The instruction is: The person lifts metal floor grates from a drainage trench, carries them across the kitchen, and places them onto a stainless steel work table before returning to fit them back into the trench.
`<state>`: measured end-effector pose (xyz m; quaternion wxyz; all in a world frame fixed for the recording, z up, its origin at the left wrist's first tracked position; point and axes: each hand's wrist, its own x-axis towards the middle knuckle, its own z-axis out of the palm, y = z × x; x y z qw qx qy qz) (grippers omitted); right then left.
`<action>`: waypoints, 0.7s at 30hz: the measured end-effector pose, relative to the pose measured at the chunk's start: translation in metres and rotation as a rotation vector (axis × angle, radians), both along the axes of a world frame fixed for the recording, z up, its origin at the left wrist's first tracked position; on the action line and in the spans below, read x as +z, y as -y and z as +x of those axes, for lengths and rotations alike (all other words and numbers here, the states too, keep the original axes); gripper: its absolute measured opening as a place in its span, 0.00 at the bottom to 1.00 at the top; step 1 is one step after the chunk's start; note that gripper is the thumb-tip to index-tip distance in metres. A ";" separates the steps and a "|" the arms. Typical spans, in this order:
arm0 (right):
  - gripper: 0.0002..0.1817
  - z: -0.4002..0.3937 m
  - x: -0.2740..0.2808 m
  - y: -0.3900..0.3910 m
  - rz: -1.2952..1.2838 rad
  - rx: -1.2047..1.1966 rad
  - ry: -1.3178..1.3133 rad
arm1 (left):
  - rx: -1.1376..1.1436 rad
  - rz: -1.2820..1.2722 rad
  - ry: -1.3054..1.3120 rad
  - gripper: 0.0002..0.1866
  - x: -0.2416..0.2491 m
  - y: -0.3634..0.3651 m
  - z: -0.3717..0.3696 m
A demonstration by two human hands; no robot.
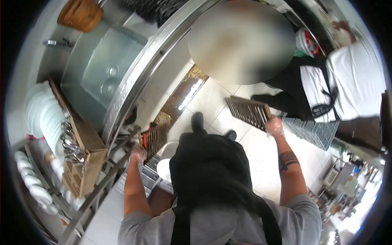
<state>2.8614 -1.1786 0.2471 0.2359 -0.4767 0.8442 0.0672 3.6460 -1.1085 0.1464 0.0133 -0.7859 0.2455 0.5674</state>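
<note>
My left hand (139,154), in a clear plastic glove, is closed on the near end of a brown slatted grate (155,141). Something red shows behind its slats. On the other side, my right hand (274,125), also gloved, grips the end of a second brown slatted grate (247,111), held tilted above the tiled floor. Between the two grates lies an uncovered floor channel (181,94) with wet, brown, dirty-looking contents. The fingertips of both hands are partly hidden by the grates and blurred.
A metal sink (104,61) lies at the upper left. White plates (43,110) and a cutlery holder (87,151) fill the left rack. At right stands a person in a white shirt (357,79), near a grey plastic crate (312,132). A blurred patch covers the top.
</note>
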 end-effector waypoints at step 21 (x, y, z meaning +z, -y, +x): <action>0.14 -0.151 0.064 -0.577 -0.011 -1.060 -0.007 | -1.184 -0.012 0.123 0.13 0.155 0.052 -0.345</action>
